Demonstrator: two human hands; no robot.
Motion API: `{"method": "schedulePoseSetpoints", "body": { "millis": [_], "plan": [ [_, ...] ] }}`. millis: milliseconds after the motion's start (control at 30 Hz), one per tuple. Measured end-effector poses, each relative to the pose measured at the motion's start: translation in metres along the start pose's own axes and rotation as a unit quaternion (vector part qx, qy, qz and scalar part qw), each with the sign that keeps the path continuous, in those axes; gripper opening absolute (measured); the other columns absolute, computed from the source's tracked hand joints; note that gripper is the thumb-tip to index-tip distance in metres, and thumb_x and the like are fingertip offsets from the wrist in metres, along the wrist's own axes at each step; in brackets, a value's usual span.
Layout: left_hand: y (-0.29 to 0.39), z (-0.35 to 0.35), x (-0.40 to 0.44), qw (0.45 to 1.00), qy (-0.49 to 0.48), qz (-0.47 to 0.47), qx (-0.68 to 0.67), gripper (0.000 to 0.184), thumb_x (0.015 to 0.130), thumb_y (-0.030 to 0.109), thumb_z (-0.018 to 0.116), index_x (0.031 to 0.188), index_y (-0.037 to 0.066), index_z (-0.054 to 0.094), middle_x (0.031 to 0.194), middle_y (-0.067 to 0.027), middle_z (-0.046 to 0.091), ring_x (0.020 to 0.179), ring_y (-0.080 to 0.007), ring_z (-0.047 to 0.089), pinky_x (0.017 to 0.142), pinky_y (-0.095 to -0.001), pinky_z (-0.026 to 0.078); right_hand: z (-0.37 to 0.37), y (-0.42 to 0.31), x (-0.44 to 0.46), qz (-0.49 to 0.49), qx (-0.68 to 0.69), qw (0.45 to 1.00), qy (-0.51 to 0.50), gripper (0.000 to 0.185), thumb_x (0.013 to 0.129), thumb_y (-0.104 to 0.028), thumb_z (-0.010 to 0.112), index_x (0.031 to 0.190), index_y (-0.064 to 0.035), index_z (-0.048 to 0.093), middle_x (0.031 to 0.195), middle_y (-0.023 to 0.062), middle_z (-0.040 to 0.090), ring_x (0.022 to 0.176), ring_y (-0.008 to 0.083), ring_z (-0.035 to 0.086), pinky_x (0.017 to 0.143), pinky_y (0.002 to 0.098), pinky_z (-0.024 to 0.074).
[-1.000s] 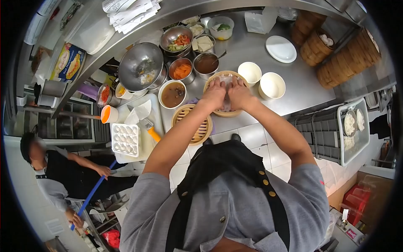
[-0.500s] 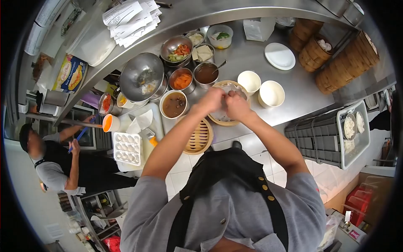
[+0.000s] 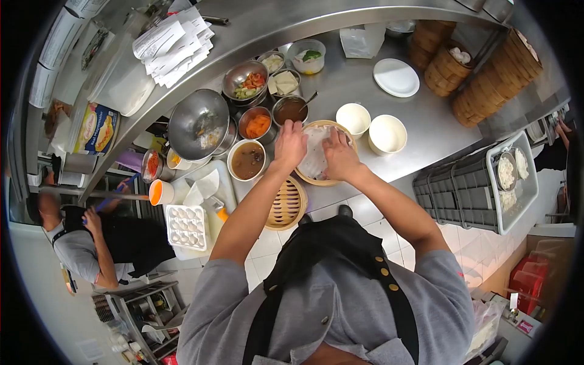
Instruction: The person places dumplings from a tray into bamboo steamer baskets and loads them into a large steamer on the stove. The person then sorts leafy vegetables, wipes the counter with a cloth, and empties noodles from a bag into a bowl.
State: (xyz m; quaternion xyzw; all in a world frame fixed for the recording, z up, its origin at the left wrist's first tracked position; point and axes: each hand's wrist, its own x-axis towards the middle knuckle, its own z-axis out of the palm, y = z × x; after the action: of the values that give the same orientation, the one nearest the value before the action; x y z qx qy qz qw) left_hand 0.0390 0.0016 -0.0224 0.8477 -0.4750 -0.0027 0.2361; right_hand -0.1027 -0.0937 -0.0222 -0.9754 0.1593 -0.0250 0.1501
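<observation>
A round bamboo steamer [image 3: 311, 179] with a pale, thin sheet [image 3: 314, 152] inside stands at the counter's front edge. My left hand [image 3: 291, 146] is at the steamer's left rim, its fingers bent; whether they grip anything is hidden. Over the right part of the sheet lies my right hand [image 3: 340, 155], palm down with fingers spread. A slatted bamboo steamer piece [image 3: 286, 204] is below my left wrist. Two white paper bowls [image 3: 387, 134] stand right of the steamer, and a bowl of brown soup [image 3: 247, 160] stands to its left.
Metal bowls with carrots [image 3: 257, 125], brown sauce [image 3: 290, 110] and chopped vegetables are behind. Eggs [image 3: 186, 227] sit on a board at left. Stacked steamers [image 3: 496, 79] and a white plate [image 3: 396, 78] are at right. A co-worker [image 3: 91, 237] holds a blue stick at far left.
My hands, close together over the steamer before, have moved apart, the left one to the rim. More of the sheet shows. The co-worker's hands have moved up with the blue stick.
</observation>
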Motion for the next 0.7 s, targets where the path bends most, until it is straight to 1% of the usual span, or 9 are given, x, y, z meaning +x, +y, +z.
{"method": "schedulePoseSetpoints", "body": {
  "millis": [67,167,300,333,400,500,567,667,700],
  "plan": [
    [0.013,-0.015,-0.007,0.994,0.067,0.082,-0.032,0.034,0.073,0.011,0.068,0.103,0.001,0.054,0.104,-0.0201,0.049,0.103,-0.0392,0.051,0.086,-0.0457,0.043,-0.001,0.002,0.000,-0.007,0.002,1.000,-0.013,0.077,0.055,-0.022,0.081,0.118,0.0058,0.048,0.132,0.0288,0.036,0.123,0.0435,0.037,0.102,0.0431,0.0370],
    [0.012,-0.003,-0.007,0.981,-0.144,0.123,-0.036,0.045,0.070,0.007,0.068,0.112,0.001,0.053,0.111,-0.0209,0.048,0.106,-0.0399,0.049,0.088,-0.0447,0.043,0.009,0.007,0.007,-0.026,-0.020,0.999,-0.038,0.076,0.056,-0.018,0.077,0.121,0.0058,0.046,0.136,0.0288,0.035,0.125,0.0430,0.036,0.105,0.0421,0.0346],
    [0.016,0.010,0.003,0.963,-0.259,0.061,0.049,0.072,0.063,0.011,0.074,0.128,0.003,0.044,0.118,-0.0233,0.049,0.113,-0.0375,0.048,0.097,-0.0419,0.040,-0.001,0.010,0.010,-0.015,-0.046,0.997,-0.060,0.069,0.056,-0.014,0.073,0.118,0.0049,0.049,0.132,0.0272,0.040,0.124,0.0407,0.038,0.104,0.0409,0.0352],
    [0.015,0.015,-0.002,0.971,-0.218,0.101,0.005,0.072,0.063,0.011,0.074,0.128,0.003,0.044,0.118,-0.0233,0.050,0.113,-0.0374,0.048,0.098,-0.0419,0.040,0.001,0.010,0.010,-0.034,-0.070,0.997,-0.011,0.061,0.056,-0.012,0.073,0.112,0.0043,0.055,0.125,0.0256,0.047,0.119,0.0392,0.045,0.100,0.0394,0.0395],
    [0.009,0.021,-0.011,0.978,-0.118,0.159,-0.067,0.072,0.064,0.012,0.074,0.129,0.003,0.043,0.117,-0.0231,0.052,0.114,-0.0372,0.048,0.099,-0.0420,0.039,-0.023,0.008,0.012,-0.024,-0.002,0.991,-0.135,0.047,0.066,-0.009,0.068,0.108,0.0054,0.057,0.115,0.0242,0.055,0.111,0.0391,0.050,0.096,0.0432,0.0414],
    [0.017,-0.045,-0.062,0.989,0.000,-0.038,-0.140,0.044,0.068,0.002,0.065,0.111,0.000,0.057,0.109,-0.0191,0.057,0.104,-0.0371,0.054,0.089,-0.0419,0.045,-0.055,-0.012,0.004,-0.080,0.139,0.986,0.049,0.048,0.065,-0.010,0.074,0.109,0.0030,0.059,0.108,0.0207,0.061,0.099,0.0370,0.058,0.088,0.0408,0.0462],
    [-0.031,-0.073,-0.100,0.979,0.055,-0.160,-0.116,0.038,0.068,0.005,0.064,0.105,-0.001,0.056,0.114,-0.0247,0.053,0.102,-0.0383,0.053,0.089,-0.0442,0.044,-0.065,-0.029,0.000,-0.034,0.251,0.966,0.045,0.044,0.067,-0.008,0.075,0.109,0.0002,0.061,0.103,0.0178,0.064,0.084,0.0306,0.063,0.072,0.0368,0.0512],
    [-0.150,-0.082,-0.172,0.936,0.180,-0.283,0.109,0.036,0.065,0.002,0.061,0.101,0.001,0.058,0.102,-0.0234,0.056,0.089,-0.0390,0.053,0.077,-0.0483,0.047,-0.055,-0.059,-0.006,-0.079,0.298,0.951,-0.003,0.038,0.071,-0.007,0.073,0.107,-0.0012,0.063,0.101,0.0131,0.066,0.080,0.0219,0.064,0.064,0.0318,0.0513],
    [-0.177,-0.080,-0.186,0.903,0.131,-0.319,0.255,0.042,0.064,0.006,0.062,0.105,0.002,0.057,0.112,-0.0233,0.052,0.100,-0.0404,0.050,0.084,-0.0510,0.044,-0.050,-0.072,-0.013,-0.107,0.302,0.947,-0.010,0.036,0.072,-0.006,0.072,0.106,-0.0014,0.063,0.100,0.0124,0.066,0.078,0.0221,0.064,0.065,0.0324,0.0512]
  ]
}}
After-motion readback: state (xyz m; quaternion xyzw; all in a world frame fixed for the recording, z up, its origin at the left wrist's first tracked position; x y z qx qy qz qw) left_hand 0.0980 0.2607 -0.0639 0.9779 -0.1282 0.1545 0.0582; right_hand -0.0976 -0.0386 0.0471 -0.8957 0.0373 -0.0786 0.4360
